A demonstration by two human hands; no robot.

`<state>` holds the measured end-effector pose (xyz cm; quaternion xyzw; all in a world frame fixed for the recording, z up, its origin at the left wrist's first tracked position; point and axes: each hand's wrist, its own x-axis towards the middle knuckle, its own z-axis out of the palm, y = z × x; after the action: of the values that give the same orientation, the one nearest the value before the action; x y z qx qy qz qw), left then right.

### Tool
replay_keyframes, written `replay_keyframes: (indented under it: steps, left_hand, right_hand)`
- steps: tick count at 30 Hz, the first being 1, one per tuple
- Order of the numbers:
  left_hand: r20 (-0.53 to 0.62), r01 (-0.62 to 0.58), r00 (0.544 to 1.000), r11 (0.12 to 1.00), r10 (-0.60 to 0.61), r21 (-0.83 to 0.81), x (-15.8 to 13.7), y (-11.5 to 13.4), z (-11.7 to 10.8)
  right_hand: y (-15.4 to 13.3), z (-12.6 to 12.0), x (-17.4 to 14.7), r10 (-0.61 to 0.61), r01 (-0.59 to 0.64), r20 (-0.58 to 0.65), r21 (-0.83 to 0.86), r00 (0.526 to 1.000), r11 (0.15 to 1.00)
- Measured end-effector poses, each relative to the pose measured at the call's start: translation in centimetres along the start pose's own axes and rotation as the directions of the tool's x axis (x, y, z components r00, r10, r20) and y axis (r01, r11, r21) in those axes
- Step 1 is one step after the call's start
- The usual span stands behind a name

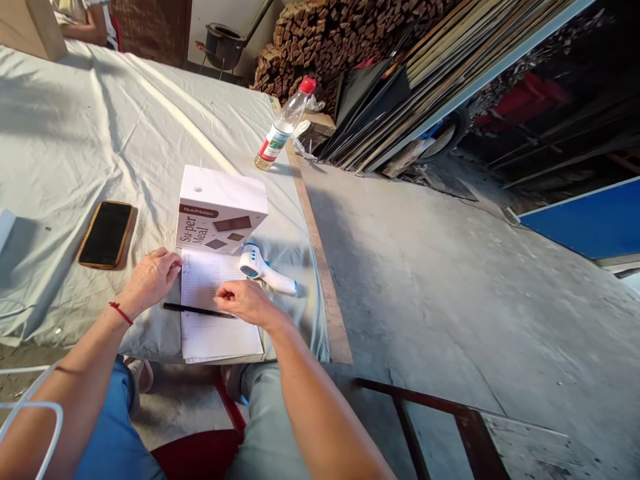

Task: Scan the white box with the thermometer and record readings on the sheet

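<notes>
Lined paper sheets [215,340] covered with small writing lie at the table's near edge, a black pen [195,309] across them. My left hand [154,277] rests at the sheets' upper left edge, fingers bent and pressed together; whether they grip the paper is hidden. Over the sheets, my right hand [246,301] is loosely curled beside the pen's right end, with nothing visible in it. A white and blue infrared thermometer [267,270] lies just beyond that hand. Behind the paper stands a white "Super Meal" box [223,207].
A phone in a brown case [105,235] lies left on the cloth-covered table [165,120]. A red-capped bottle [284,127] stands near the right edge. A cardboard box [33,27] and a seated person [89,27] are at the far left. White wire [37,407] crosses my left arm.
</notes>
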<state>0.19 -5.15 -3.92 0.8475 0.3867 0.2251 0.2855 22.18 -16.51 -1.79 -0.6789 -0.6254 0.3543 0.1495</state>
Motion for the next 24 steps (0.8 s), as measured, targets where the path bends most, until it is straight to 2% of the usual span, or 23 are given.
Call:
replay_keyframes:
  steps: [4,7,9,11,13,16,19,24]
  left_hand:
    - [-0.043,-0.012,0.999,1.000,0.013,0.013,0.0,1.3,0.1]
    - [-0.061,0.010,0.998,1.000,-0.008,0.024,0.1,1.1,0.0]
    - [-0.045,0.020,0.999,1.000,-0.020,0.011,0.2,0.6,-0.2]
    - [-0.033,0.041,0.999,0.999,-0.041,0.004,0.2,0.2,-0.3]
    - [-0.014,0.068,0.998,0.998,-0.068,0.013,0.2,0.0,-0.5]
    - [0.084,0.091,0.992,0.995,-0.093,0.032,0.1,0.5,-0.6]
    - [0.187,0.107,0.974,0.988,-0.127,0.114,0.0,1.1,-0.4]
    - [0.244,0.071,0.960,0.960,-0.139,0.270,0.1,1.5,0.0]
  right_hand:
    - [-1.1,0.5,-0.6,-0.088,0.098,0.077,-0.148,0.993,0.984]
    - [-1.2,0.6,-1.0,-0.090,0.116,0.105,-0.278,0.990,0.953]
    - [-0.9,0.4,-1.3,-0.078,0.104,0.120,-0.221,0.990,0.970]
    - [-0.4,0.0,-1.4,-0.093,0.098,0.113,-0.037,0.989,0.995]
    - [0.0,-0.2,-1.4,-0.116,0.109,0.024,0.207,0.993,0.972]
    - [-0.2,0.6,-0.9,-0.103,0.193,-0.208,0.482,0.973,0.855]
    - [-1.1,2.4,0.2,-0.104,0.316,-0.384,0.545,0.918,0.777]
    - [-2.1,5.0,2.5,-0.094,0.396,-0.517,0.513,0.851,0.761]
